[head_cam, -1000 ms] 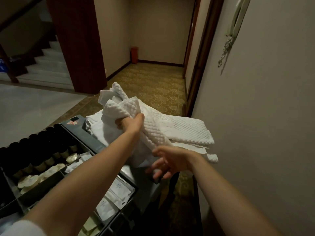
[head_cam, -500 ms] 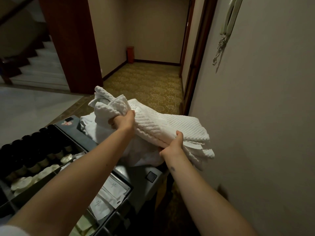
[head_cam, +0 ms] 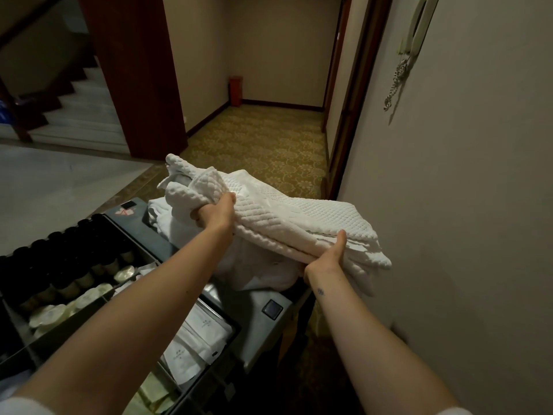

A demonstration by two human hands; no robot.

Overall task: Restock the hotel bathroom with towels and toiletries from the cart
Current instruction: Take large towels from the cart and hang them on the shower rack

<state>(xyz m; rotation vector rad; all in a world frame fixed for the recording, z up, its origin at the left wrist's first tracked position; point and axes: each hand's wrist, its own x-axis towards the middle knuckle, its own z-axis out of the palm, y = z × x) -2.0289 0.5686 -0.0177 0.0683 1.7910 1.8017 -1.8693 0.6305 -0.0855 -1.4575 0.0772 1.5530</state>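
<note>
Above the cart (head_cam: 257,330), a towel (head_cam: 299,217) is held: bunched end clenched in the left hand (head_cam: 214,212) at eleven o'clock, folded edge pinched by the right hand (head_cam: 327,256) at one.

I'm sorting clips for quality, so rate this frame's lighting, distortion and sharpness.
Head view: dim, warm light; the white towel, gripped by the left hand and right hand, is the brightest thing; the cart's dark bottles sink into shadow; wide-angle distortion bows the door frame; the staircase looks slightly smeared.
</note>
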